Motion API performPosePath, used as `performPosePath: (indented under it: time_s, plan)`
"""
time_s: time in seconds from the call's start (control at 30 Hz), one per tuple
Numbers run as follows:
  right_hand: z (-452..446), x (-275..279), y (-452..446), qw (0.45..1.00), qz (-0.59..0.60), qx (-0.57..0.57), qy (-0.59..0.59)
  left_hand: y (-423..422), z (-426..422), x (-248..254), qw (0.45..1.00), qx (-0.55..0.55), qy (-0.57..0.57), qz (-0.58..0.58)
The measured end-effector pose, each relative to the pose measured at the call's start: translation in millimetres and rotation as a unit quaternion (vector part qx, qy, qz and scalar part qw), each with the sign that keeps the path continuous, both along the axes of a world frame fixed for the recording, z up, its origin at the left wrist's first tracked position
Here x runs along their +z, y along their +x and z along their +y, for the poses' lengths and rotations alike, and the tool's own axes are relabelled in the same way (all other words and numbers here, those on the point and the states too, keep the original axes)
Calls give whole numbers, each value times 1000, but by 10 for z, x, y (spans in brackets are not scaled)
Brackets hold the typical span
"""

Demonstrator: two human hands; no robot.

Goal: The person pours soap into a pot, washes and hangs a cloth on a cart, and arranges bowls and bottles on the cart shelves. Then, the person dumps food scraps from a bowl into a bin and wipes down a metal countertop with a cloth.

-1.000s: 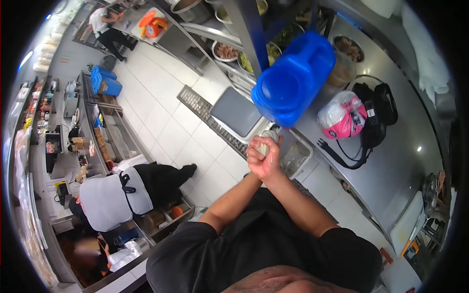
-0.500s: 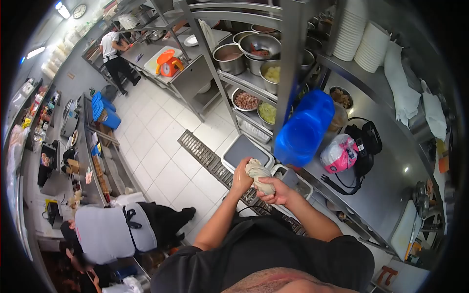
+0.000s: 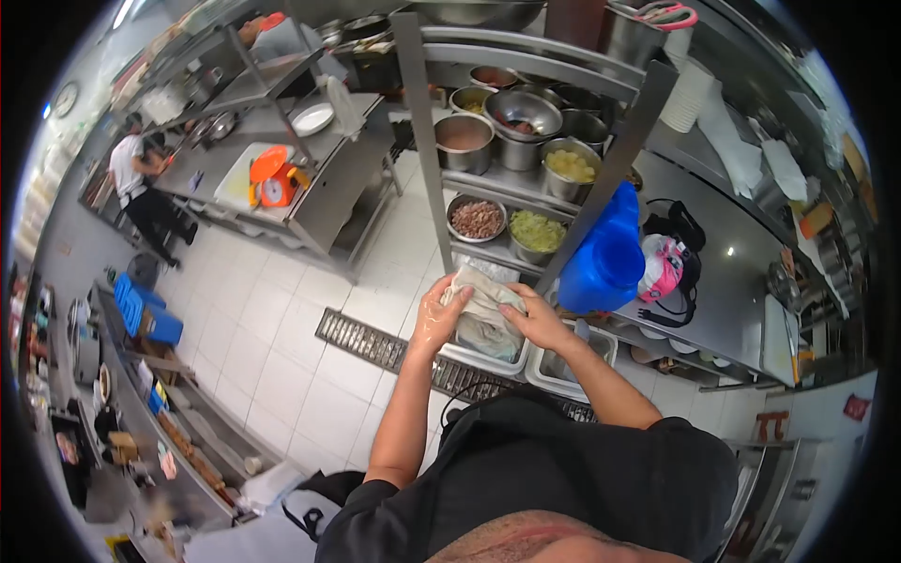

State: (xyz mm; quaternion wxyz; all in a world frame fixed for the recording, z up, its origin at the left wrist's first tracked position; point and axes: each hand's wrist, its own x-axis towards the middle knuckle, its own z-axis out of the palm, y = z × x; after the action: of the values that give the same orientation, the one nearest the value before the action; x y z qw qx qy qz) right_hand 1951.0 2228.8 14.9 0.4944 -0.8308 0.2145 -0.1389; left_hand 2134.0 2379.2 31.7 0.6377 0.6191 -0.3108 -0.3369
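Note:
A pale, damp-looking cloth (image 3: 483, 310) hangs between my two hands, partly unfolded. My left hand (image 3: 441, 314) grips its left edge, with wet skin at the wrist. On the other side my right hand (image 3: 540, 319) pinches the cloth with the thumb on top. Below the cloth, a white-rimmed tub (image 3: 488, 361) stands on the floor, its inside mostly hidden. Beside it on the right is a second pale tub (image 3: 610, 349), partly behind my right forearm.
A metal rack (image 3: 422, 141) holds several bowls of food ahead. A blue plastic container (image 3: 605, 253) stands at the right, by a steel counter (image 3: 741, 281). A floor drain grate (image 3: 371, 349) runs across the tiles. A co-worker (image 3: 141, 188) stands far left; another person's back (image 3: 253, 540) is lower left.
The cloth was bunched and twisted between my hands; now it is opened out. My hands have moved slightly up, and my view has shifted, bringing more of the rack into sight.

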Motion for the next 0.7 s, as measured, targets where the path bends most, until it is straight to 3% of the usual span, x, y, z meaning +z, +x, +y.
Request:
performPosePath:
  time_s: [0.03, 0.1, 0.2, 0.3, 0.47, 0.7]
  plan:
    - [-45, 31, 46, 999, -27, -5, -19, 84, -89, 13, 997, 22, 10, -78]
    - [-91, 126, 121, 995, -80, -8, -62, 211, -263, 203, 995, -18, 1, -95]
    - [-29, 391, 298, 984, -137, -6, 110, 279, -466, 494, 972, -76, -47, -216]
    - [-131, 749, 471, 982, -178, -30, 55, 372, -616, 860, 931, -110, -65, -342]
    - [-355, 1056, 679, 965, -233, -75, -95, 677, -669, 1425, 899, -177, -65, -396]
    - [-262, 1799, 910, 938, -234, -211, -147, 1160, -870, 2082, 855, -251, -133, -434]
